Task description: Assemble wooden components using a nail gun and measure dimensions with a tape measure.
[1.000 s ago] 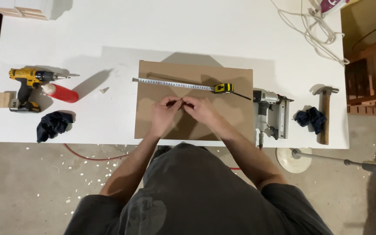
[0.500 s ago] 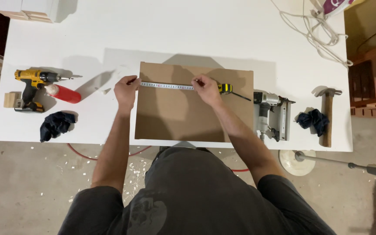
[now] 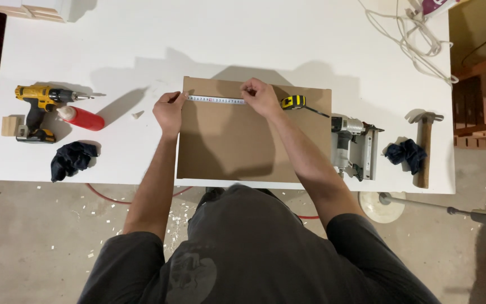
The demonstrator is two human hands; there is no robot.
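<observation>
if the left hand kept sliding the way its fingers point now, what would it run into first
The left hand points up and right along the tape blade on the brown board, so it would probably meet the right hand first.

My left hand (image 3: 169, 112) pins the tape's end at the brown board's (image 3: 243, 146) left edge; my right hand (image 3: 261, 97) presses the tape measure (image 3: 216, 100) flat, its yellow case (image 3: 292, 102) just beside.

Overhead head view, straight down
</observation>
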